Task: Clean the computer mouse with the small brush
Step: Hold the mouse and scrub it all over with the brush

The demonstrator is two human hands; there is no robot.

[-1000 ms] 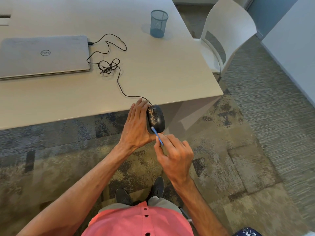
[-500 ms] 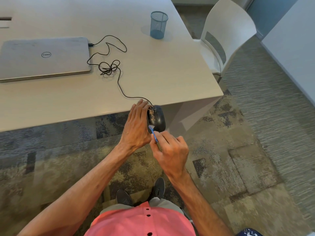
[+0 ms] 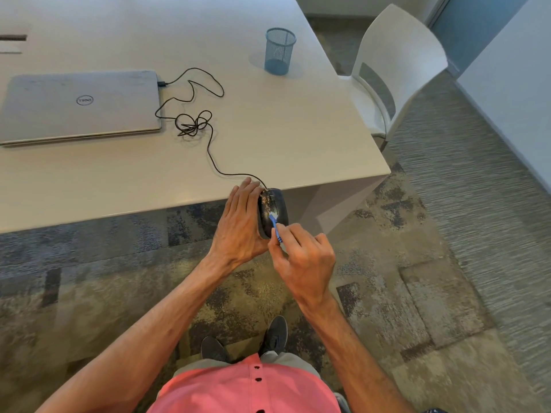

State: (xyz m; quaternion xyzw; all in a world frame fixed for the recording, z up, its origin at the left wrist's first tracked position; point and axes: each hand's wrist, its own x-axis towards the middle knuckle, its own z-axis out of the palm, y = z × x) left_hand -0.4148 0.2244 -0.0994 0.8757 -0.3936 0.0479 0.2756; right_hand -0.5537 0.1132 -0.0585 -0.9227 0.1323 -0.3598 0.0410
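A: Pinched the small brush in the right hand, nearest; pressed its bristles onto the computer mouse just beyond.
B: Gripped that mouse with the left hand, alongside, at the table edge. Could have slipped out under a hard stroke.
A: Or tugged the cable beyond the left hand, jerking the laptop far left.
B: Spotted mesh cup and chair farther off, right. Blocked nothing.

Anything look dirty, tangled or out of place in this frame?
Two things. The computer mouse, held by the left hand off the table's near edge, has pale specks across its black shell where the small brush in the right hand touches it. Its cable lies bunched in a tangle beside the closed laptop.
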